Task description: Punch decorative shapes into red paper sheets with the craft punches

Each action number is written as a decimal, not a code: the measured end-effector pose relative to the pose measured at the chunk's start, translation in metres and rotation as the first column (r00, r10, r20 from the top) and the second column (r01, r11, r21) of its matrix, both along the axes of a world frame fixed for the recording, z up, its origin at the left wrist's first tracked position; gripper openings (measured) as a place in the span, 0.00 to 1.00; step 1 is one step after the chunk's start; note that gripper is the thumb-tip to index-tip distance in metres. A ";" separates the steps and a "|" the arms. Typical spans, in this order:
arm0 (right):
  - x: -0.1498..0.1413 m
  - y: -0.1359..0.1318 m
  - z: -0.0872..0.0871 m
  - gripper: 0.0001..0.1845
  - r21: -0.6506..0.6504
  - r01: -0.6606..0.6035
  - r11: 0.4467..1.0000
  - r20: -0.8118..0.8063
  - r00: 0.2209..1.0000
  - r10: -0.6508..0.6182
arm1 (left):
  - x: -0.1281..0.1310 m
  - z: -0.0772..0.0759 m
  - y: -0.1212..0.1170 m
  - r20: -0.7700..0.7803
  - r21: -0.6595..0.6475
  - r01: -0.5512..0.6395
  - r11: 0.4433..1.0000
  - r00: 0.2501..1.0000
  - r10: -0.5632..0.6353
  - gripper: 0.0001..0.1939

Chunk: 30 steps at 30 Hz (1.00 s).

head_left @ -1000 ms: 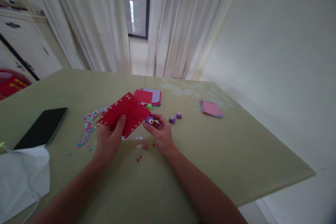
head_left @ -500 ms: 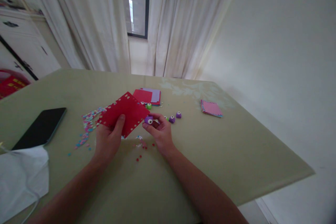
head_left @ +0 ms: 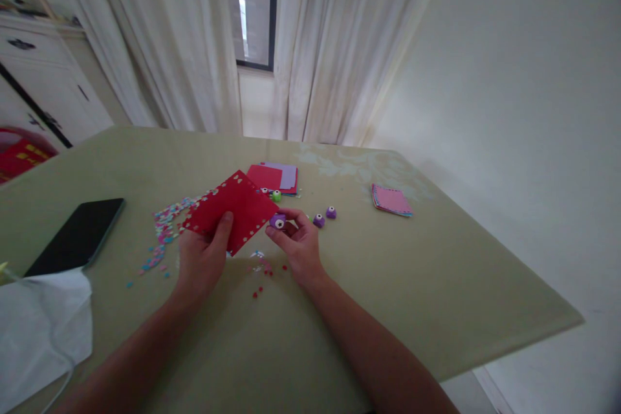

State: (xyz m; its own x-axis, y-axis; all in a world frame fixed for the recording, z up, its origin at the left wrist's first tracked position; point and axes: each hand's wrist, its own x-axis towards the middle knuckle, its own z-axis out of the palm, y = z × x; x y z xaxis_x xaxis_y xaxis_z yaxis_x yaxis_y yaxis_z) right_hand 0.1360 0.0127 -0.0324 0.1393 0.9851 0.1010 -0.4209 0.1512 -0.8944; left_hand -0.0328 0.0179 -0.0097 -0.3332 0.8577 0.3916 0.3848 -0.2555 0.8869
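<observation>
My left hand (head_left: 206, 255) is closed on a square sheet of red paper (head_left: 237, 207), thumb on top, holding it above the table. Small shapes are punched along several of its edges. Between the fingers of my right hand (head_left: 298, 242) is a small purple paper punch (head_left: 278, 221), its white top with a dark star showing. It meets the sheet's right corner; whether the edge is inside its slot I cannot tell. Below lie red paper bits (head_left: 261, 289) and paler ones. Two more purple punches (head_left: 319, 220) stand beyond my right hand, with a green one partly hidden.
A stack of red and lilac paper (head_left: 286, 176) lies behind the sheet, a green punch (head_left: 276, 195) before it. Pink cut sheets (head_left: 392, 200) are at the right. Colored confetti (head_left: 162, 233), a phone (head_left: 77, 233) and a white face mask (head_left: 46, 330) lie left.
The view has shifted very slightly. Both hands keep their grip on the red paper and the purple paper punch, with almost no movement between them.
</observation>
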 end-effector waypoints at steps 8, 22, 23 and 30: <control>0.000 0.000 0.001 0.25 0.004 0.003 1.000 -0.012 1.000 -0.003 | 0.000 0.001 -0.001 -0.034 0.004 -0.016 1.000 0.999 0.016 0.16; -0.001 0.001 -0.002 0.25 -0.003 -0.001 1.000 0.004 1.000 0.001 | 0.000 0.006 -0.001 -0.050 0.007 0.018 1.000 0.999 -0.018 0.16; -0.001 0.000 -0.002 0.25 -0.005 -0.003 1.000 0.008 1.000 0.003 | 0.000 0.006 -0.001 -0.054 0.006 0.017 1.000 0.998 -0.017 0.17; 0.001 -0.001 -0.001 0.25 0.001 -0.014 1.000 0.013 1.000 0.014 | 0.000 0.005 -0.002 -0.062 -0.014 0.005 1.000 0.998 -0.005 0.16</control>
State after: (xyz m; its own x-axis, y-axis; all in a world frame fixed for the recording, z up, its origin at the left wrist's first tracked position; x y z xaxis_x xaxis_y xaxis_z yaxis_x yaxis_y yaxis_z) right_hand 0.1367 0.0120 -0.0332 0.1245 0.9868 0.1040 -0.4116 0.1468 -0.8995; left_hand -0.0325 0.0161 -0.0046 -0.3045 0.8646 0.3997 0.4378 -0.2457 0.8649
